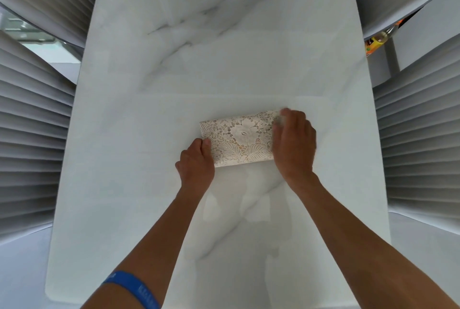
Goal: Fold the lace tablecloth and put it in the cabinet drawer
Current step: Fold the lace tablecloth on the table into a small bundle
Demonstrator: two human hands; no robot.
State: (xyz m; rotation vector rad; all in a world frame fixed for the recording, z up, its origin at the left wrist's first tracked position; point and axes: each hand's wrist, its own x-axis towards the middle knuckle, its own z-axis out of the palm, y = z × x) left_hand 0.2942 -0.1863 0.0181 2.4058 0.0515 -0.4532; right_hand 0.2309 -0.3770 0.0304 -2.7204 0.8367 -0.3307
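Left hand pinches near-left corner of lace tablecloth; right hand lies flat, fingers spread, on right end — pressing, not clamped. Cloth: compact folded rectangle mid marble table. Judged light, limp, openwork snag-prone — lift supporting both short ends. Drawer unseen.

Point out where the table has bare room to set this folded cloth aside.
The marble table is bare nearly everywhere: the whole far half between the ribbed chairs, both side strips, and the near stretch under the forearms. Only the middle is taken, by the folded lace tablecloth with the left hand and right hand on it.
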